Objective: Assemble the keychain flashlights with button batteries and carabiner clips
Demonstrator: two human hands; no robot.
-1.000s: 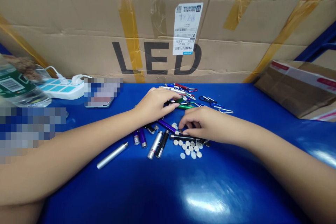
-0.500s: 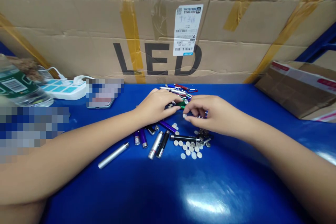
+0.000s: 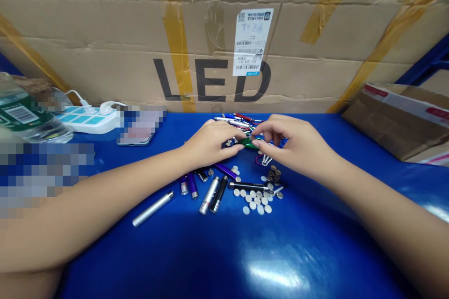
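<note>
Watching through the head camera, I find my tightest limit beyond both hands: the big carton [image 3: 122, 46] stands along the table's [image 3: 210, 257] far edge, just past the fingertips. To the right hand's [image 3: 291, 138] right and farther out, the small box [image 3: 403, 119] narrows that side. On the left, the phone [image 3: 140, 133] lies beyond my forearm, with the power strip [image 3: 89, 119] and bottle [image 3: 31, 121] farther outward. The widest stretch of blue surface I have is on the near side, between the two forearms.

The green tube [image 3: 250, 143] sits between my hands, at the fingertips of both. My left hand [image 3: 213, 142] appears to pinch it between thumb and fingers. My right thumb and forefinger nearly meet at the tube, the other fingers curled; whether they grip it or some small piece, I cannot tell.

Just nearer than the left fingers lies the purple tube [image 3: 225, 171]. The black tube [image 3: 247, 186] rests below the gap between the hands, white discs [image 3: 260, 201] scattered on its near side. A red clip [image 3: 259, 160] lies under the right hand, dark discs [image 3: 274, 175] nearer still.
</note>
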